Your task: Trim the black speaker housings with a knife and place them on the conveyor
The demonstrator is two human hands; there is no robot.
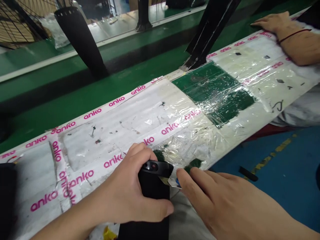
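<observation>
My left hand [135, 190] is wrapped round a long black piece [153, 213], thumb across its front. Its glossy black top end [157, 168] has small round holes and points right. Close by on the right, my right hand [212, 196] is closed, fingertips pinching a small tool with a flat, pale metallic tip [172, 181] and a bit of blue. That tip is at the right edge of the black piece; whether it touches cannot be made out. Most of the tool is hidden under my fingers.
A bench board [112, 140] covered in white sheet and "anko" tape runs across, with a green patch [212, 90]. Black tubular pieces [77, 36] stand on the green surface behind. Another person's arm [295, 40] rests at upper right. A black scrap [248, 173] lies on the blue floor.
</observation>
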